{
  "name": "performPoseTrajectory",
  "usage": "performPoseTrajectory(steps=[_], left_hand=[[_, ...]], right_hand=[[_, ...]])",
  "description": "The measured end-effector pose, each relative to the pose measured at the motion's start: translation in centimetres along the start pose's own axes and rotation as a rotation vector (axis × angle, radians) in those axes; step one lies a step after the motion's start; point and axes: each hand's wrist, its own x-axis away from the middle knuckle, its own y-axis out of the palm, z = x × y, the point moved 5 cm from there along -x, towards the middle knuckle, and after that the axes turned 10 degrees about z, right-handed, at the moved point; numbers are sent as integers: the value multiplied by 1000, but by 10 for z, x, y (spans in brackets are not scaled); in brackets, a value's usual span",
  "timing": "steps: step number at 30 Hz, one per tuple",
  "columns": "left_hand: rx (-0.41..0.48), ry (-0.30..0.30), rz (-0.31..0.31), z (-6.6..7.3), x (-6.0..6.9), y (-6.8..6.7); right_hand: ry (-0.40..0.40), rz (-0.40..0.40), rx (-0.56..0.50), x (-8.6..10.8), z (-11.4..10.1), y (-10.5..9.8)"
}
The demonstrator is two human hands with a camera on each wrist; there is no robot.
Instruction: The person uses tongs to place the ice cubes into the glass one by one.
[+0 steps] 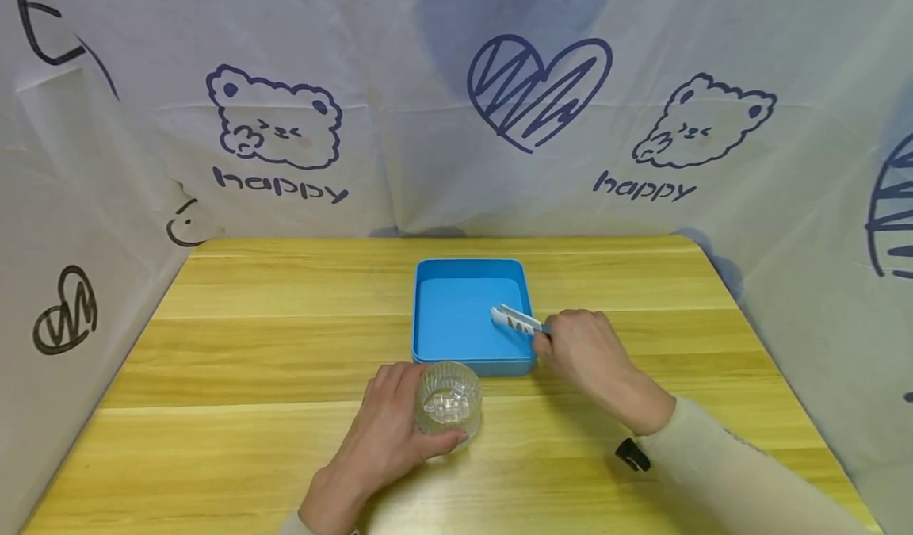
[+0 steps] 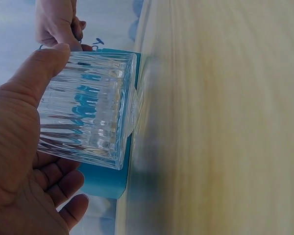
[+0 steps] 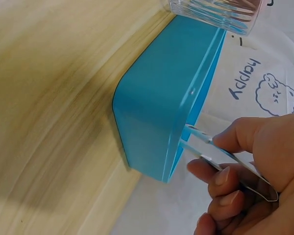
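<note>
My left hand (image 1: 388,420) holds a clear ribbed glass (image 1: 449,404), thumb on its near side and fingers behind. Clear, ice-like pieces lie in the glass, which stands upright at the front of a blue square box (image 1: 467,368). Whether its base touches the table cannot be made out. In the right wrist view, my right hand (image 3: 250,181) pinches slim tongs (image 3: 206,159) between thumb and fingers. Their white, dark-spotted arms reach over the box's right rim in the head view, tips slightly apart. I see nothing between the tips.
A wood-grain table (image 1: 271,321) lies under everything. White cloth (image 1: 399,83) with drawn bears and hearts hangs behind and along both sides. Beside the right sleeve (image 1: 735,464) is a small black piece (image 1: 632,454).
</note>
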Motion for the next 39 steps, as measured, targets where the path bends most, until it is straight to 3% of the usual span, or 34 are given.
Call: performPoseTrajectory(steps=[11,23,30,39], left_hand=[[-10,18,12,0,0,0],[-6,33,36,0,0,-1],[-5,51,47,0,-1,-1],[-9,51,39,1,-1,-1]], right_hand=[[-79,137,-91,8,-5,-19],[-299,330,-210,43,-31,-50],[-355,365,-270,53,-43,-51],[-360,357,-301,59,-45,-46]])
